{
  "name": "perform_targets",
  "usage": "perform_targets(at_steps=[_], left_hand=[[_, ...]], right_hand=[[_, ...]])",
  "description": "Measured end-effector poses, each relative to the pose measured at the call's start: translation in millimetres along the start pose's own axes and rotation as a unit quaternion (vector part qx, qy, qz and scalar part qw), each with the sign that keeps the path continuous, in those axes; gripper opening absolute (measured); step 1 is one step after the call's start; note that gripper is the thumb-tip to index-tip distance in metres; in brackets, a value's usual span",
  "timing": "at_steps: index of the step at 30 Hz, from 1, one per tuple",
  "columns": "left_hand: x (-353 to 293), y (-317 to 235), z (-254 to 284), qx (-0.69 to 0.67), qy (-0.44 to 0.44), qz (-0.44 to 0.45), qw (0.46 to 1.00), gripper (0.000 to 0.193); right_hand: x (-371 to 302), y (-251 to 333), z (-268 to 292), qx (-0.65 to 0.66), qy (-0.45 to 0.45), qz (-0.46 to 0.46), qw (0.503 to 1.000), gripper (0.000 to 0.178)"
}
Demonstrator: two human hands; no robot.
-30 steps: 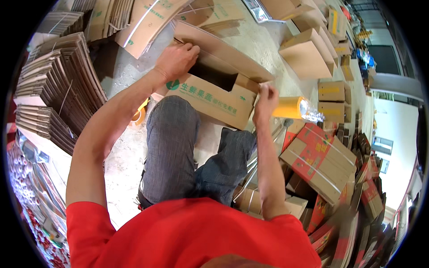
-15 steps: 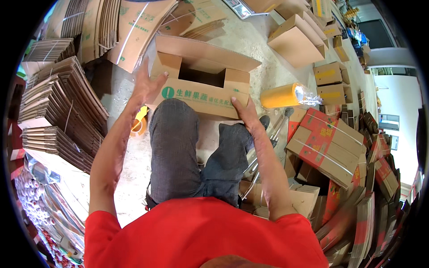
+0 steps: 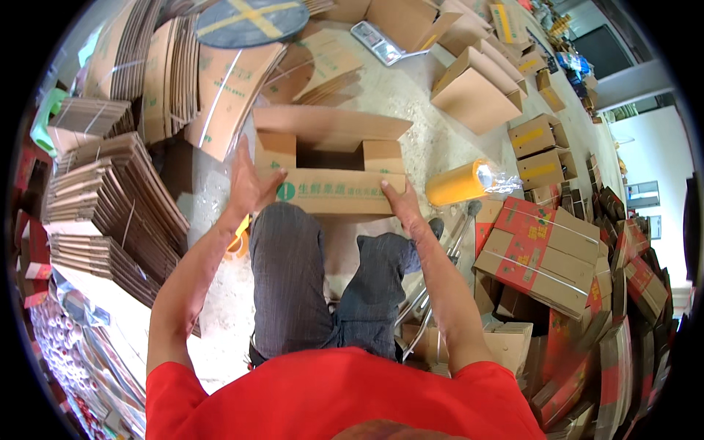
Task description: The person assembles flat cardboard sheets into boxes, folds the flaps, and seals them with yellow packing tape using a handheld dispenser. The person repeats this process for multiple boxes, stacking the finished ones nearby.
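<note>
In front of my knees is a brown cardboard box (image 3: 341, 194) with green print, its long upper flap raised on the far side and its dark inside showing. My left hand (image 3: 253, 183) grips its left end, thumb over the near corner and fingers along the side. At the right end, my right hand (image 3: 405, 203) holds the near corner with the thumb on the front face; its other fingers are partly hidden. Beside my left knee lies an orange tape roll (image 3: 237, 243), partly covered by my forearm.
Flattened carton stacks (image 3: 110, 191) line the left. A large yellow roll (image 3: 456, 183) in clear film lies right of the box. Strapped red-and-brown cartons (image 3: 539, 249) crowd the right, near metal tubing (image 3: 458, 235). A round grey stool top (image 3: 251, 22) stands at the far left.
The view has shifted, so the surroundings sit lower in it. The box has levelled from a slight tilt, and both hands keep hold of it.
</note>
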State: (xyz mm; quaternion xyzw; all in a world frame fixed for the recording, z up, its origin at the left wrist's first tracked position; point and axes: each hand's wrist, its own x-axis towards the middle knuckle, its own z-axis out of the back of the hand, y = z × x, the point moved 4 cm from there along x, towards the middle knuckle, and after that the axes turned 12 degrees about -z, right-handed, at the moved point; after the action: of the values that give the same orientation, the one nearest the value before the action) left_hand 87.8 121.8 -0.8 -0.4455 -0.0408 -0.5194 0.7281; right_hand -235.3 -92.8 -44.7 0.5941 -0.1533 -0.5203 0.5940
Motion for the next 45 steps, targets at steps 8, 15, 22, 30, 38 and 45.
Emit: perform_targets(at_steps=[8,15,22,30,38,45], left_hand=[[155.7,-91.1,-24.3,0.109,0.197,-0.27,0.936,0.069],[172.2,-58.8,-91.9,0.076,0.469,-0.179,0.862,0.062],[55.1,-59.8,-94.5,0.121,0.378,-0.274,0.876,0.058],[55.7,-64.9,-100.7,0.119,0.345,-0.266,0.892,0.055],[46.6,-69.6,-105.0,0.174,0.298,-0.274,0.898,0.057],[43.9,-83.4,-111.7,0.201,0.288,-0.25,0.903,0.061]], right_hand=[[0.2,3.3,5.3,0.026,0.001,0.03,0.999,0.054],[-0.8,7.3,1.8,-0.014,-0.011,0.046,0.999,0.058],[-14.6,18.5,-1.0,-0.048,-0.049,0.107,0.992,0.057],[-20.8,30.1,2.6,-0.111,-0.104,0.155,0.976,0.058],[-13.1,28.1,-0.7,-0.13,-0.081,0.136,0.979,0.065],[25.3,-6.1,6.0,-0.11,-0.097,0.108,0.983,0.068]])
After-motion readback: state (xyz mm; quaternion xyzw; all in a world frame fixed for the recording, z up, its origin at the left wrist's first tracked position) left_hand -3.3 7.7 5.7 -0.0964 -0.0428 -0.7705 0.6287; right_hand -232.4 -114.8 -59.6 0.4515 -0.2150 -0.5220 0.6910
